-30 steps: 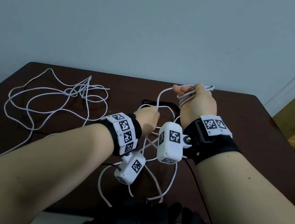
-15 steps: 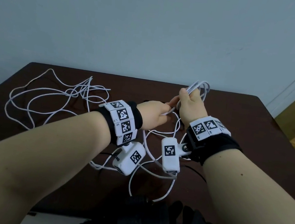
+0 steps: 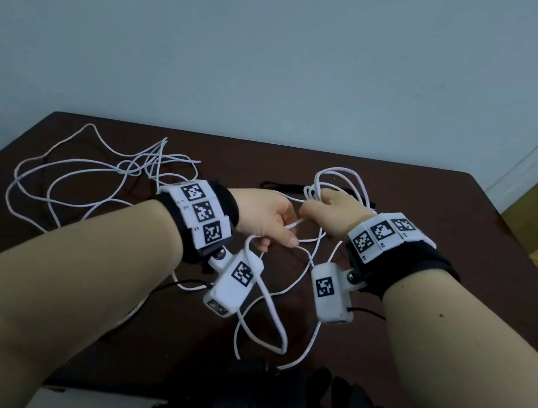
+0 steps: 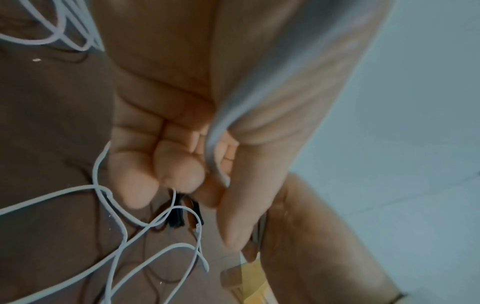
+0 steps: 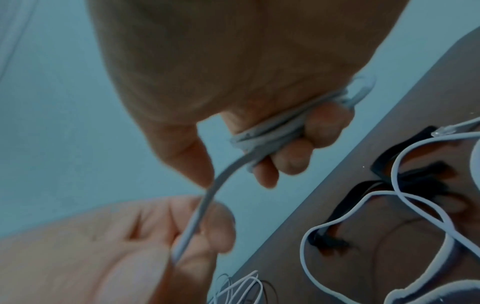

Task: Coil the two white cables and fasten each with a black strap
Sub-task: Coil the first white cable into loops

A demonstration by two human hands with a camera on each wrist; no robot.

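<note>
**White loops gathering in my right fist**

White cable (image 3: 338, 193) is what I am winding: my right hand (image 3: 333, 213) is curled around a bundle of finished loops, held above the table (image 3: 464, 231), and my left hand (image 3: 267, 219) pinches the free run of the same cable between thumb and fingers, just beside the right. The rest of it trails down in slack loops between my wrists toward the table's near edge.

To do this turn well, I should let the cable slide through my left pinch rather than drag it, so each new loop matches the ones already held. I judge the slack below could snag on my wrist cameras, so I would lift it clear first.

Away to the left the second cable (image 3: 92, 175) lies sprawled and untouched. A black strap (image 3: 283, 187) waits on the table just beyond my hands; I cannot make out the other one clearly.
</note>
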